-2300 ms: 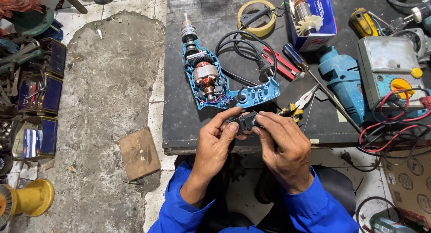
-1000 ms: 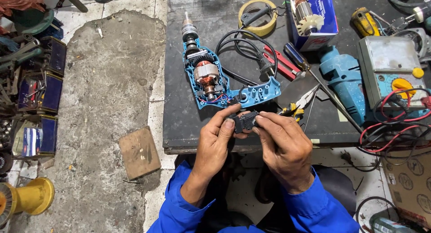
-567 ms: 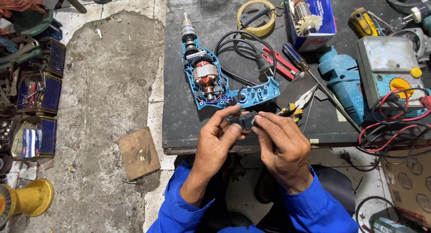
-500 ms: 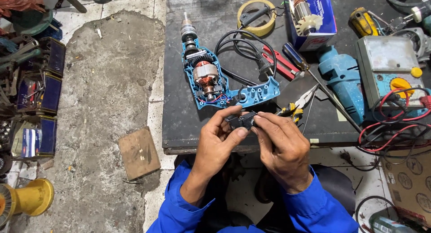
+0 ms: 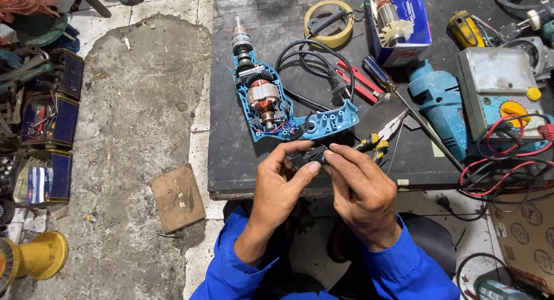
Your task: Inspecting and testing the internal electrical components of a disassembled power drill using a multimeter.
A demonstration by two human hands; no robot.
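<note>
The left hand (image 5: pixel 283 181) and the right hand (image 5: pixel 360 187) meet over the front edge of the dark table (image 5: pixel 231 161). Both are closed around a small black switch (image 5: pixel 307 156), which is pinched between the thumbs and fingertips. The switch is just in front of the open blue drill (image 5: pixel 271 101), whose motor is visible. Yellow-handled pliers (image 5: pixel 381 135) lie beside the right hand.

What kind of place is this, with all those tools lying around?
Probably a small repair workshop for power tools. An opened blue drill lies on the dark workbench with its motor showing, beside pliers, a screwdriver and a meter with red and black leads.
</note>
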